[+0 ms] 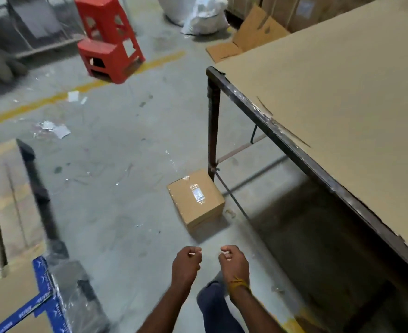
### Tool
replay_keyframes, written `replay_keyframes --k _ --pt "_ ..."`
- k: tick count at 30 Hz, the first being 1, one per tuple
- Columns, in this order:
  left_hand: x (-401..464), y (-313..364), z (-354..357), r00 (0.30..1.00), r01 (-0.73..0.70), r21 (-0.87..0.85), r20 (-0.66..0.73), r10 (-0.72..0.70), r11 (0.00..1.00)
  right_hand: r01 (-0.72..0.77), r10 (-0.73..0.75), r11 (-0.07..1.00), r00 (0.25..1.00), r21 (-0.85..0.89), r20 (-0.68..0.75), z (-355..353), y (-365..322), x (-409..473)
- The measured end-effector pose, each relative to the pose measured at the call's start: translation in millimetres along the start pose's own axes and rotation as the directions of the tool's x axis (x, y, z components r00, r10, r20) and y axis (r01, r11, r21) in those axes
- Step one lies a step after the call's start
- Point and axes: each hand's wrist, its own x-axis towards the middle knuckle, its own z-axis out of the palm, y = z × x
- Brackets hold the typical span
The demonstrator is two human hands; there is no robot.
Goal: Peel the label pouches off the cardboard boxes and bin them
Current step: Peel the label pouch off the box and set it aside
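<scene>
A small cardboard box (195,200) lies on the concrete floor beside the table leg, with a clear label pouch (197,193) stuck on its top face. My left hand (186,260) and my right hand (234,259) hover side by side just in front of the box, a little apart from it. Both fists are curled with the thumbs against the fingers, and nothing shows inside either one. A yellow thread is tied around my right wrist.
A cardboard-topped table (342,97) with a dark metal frame fills the right. Two red plastic stools (109,42) stand at the back, white sacks (198,13) behind them. Flat cartons with blue tape (41,301) lie at the left. Paper scraps (53,131) litter the floor.
</scene>
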Motion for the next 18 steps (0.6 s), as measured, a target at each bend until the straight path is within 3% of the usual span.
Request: replay_keyframes --k 13,18 --pt "326 -6 61 0.994 0.022 0.168 -0.108 -0.003 0.986 0.148 -0.133 0.968 0.987 -0.204 0.085 145 -9 320" --pt "411 -37 79 0.981 0.041 0.338 -0.190 0.025 0.940 0.250 -0.224 0.903 0.968 -0.350 0.116 185 6 409"
